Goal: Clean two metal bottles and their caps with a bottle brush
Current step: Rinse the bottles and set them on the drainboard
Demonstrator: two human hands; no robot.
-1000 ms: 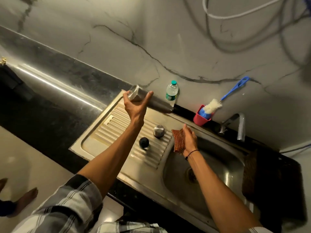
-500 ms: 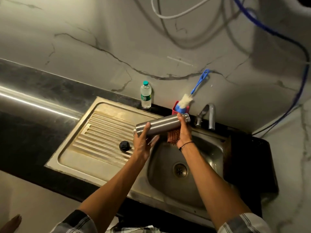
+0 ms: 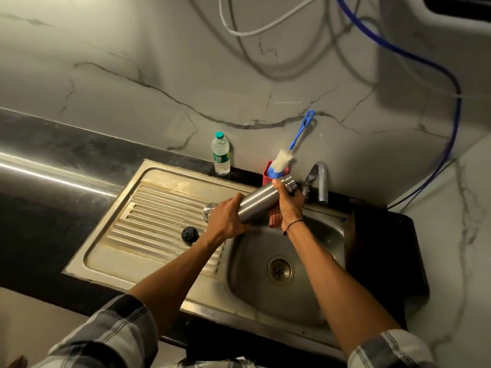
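Both hands, left hand (image 3: 225, 221) at eight o'clock, right hand (image 3: 289, 205) at two, grip a slim brushed-steel bottle (image 3: 259, 204); likely rigid, slippery, best held mid-body

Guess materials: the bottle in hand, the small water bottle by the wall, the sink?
Bottle: brushed steel by the look, dull grey sheen. Water bottle: clear plastic, see-through with a green cap. Sink: stainless steel, likely; reflective, with yellowish staining on the ribbed drainer.

basin (image 3: 313, 296) open | tap (image 3: 322, 181), brush cup (image 3: 266, 176) crowd back
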